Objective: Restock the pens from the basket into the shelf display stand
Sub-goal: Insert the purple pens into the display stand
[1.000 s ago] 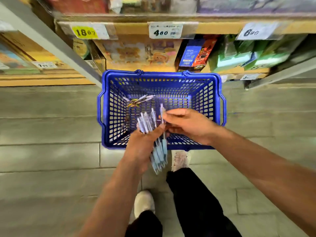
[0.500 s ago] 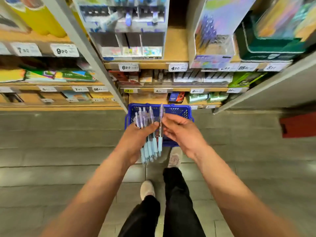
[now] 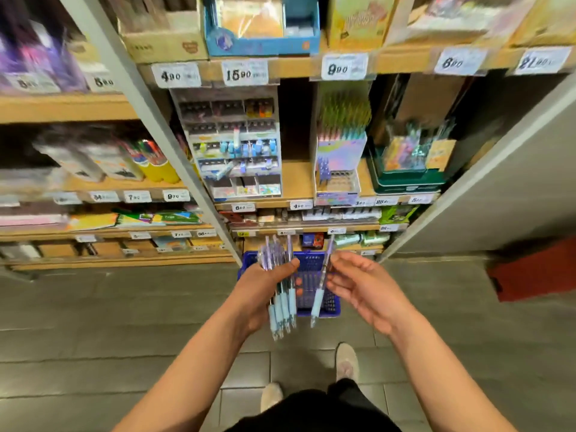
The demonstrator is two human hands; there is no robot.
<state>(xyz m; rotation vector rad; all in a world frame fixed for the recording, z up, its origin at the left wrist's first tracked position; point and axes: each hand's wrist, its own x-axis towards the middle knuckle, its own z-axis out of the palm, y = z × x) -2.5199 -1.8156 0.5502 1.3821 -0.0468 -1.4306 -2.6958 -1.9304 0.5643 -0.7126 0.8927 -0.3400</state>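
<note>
Basket (image 3: 324, 313) half-hidden behind pen bundle (image 3: 282, 307)

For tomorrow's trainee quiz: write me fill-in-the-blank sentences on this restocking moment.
The left hand grips a bundle of pens, tips pointing ____.
The right hand pinches just ____ separate pen.
The basket behind the hands is coloured ____.
It stands on the ____.
Missing words: down, one, blue, floor.

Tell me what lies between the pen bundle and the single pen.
Head view: nothing touches between pen bundle and single pen; only the blue basket on the floor shows behind.
</note>
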